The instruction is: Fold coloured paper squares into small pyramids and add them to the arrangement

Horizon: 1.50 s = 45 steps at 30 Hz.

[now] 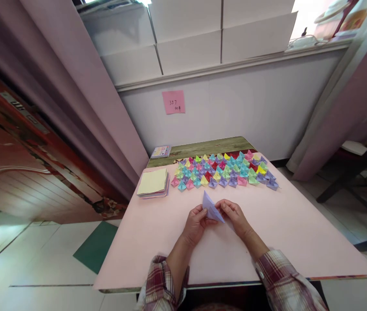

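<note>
A folded lilac origami paper (212, 208), pointed at its top and lower right, is held up over the near middle of the table. My left hand (198, 222) grips it from the left, thumb pressed on the face and fingers behind. At its right edge, my right hand (235, 216) has thumb and curled fingers closed together on the paper; the fingertips are partly hidden. Beyond both hands stand rows of small folded paper boats (222, 170) in several colours. A stack of square paper sheets (153, 182), pale yellow on top, lies to the left.
Pink covering spreads over the table (300, 242). A small patterned packet (161, 151) lies at the far left corner. A pink note (173, 102) with handwriting is stuck on the wall behind. Curtains (83, 86) hang at the left and right.
</note>
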{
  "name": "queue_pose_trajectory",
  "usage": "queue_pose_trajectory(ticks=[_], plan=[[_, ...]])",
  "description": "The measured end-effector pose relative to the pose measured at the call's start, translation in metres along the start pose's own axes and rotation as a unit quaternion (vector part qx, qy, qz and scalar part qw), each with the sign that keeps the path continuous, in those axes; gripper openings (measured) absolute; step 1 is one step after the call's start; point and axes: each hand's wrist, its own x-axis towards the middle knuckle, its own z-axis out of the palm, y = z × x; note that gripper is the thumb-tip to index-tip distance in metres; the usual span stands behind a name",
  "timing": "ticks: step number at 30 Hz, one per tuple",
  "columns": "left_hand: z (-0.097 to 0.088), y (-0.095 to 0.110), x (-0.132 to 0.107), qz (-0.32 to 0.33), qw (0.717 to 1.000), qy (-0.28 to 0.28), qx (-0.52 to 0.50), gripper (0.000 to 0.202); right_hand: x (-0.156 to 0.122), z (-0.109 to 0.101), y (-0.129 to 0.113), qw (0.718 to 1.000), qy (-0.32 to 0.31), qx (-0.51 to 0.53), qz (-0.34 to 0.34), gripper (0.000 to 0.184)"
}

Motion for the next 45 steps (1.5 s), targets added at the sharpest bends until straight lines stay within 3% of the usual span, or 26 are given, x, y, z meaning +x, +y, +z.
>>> queue_pose_trajectory(ticks=[4, 15, 22, 28, 35, 38, 45], plan=[[-0.003, 0.006, -0.003, -0.046, 0.997, -0.049, -0.045, 0.029, 0.0, 0.001, -0.002, 0.999, -0.022, 0.038, 0.02, 0.038], [-0.001, 0.004, -0.003, -0.06, 0.994, -0.086, -0.02, 0.024, 0.003, 0.004, -0.007, 0.998, 0.009, 0.0, 0.058, 0.04], [-0.001, 0.004, -0.003, -0.066, 0.995, -0.071, 0.015, 0.031, 0.003, 0.002, -0.006, 0.997, -0.016, -0.041, 0.064, 0.042], [-0.001, 0.002, -0.003, -0.051, 0.996, -0.065, 0.022, 0.03, 0.002, 0.004, -0.007, 0.998, -0.016, -0.017, 0.057, 0.036], [0.003, -0.009, -0.005, -0.014, 0.989, -0.041, 0.139, 0.026, 0.002, 0.002, -0.005, 0.999, -0.012, -0.005, 0.03, 0.026], [0.003, -0.01, -0.005, -0.008, 0.99, -0.023, 0.138, 0.027, 0.002, 0.0, -0.006, 0.999, -0.028, -0.013, 0.039, 0.029], [0.006, -0.007, 0.001, -0.049, 0.989, -0.021, 0.136, 0.032, 0.002, -0.002, -0.005, 0.998, -0.044, -0.039, 0.022, 0.029]])
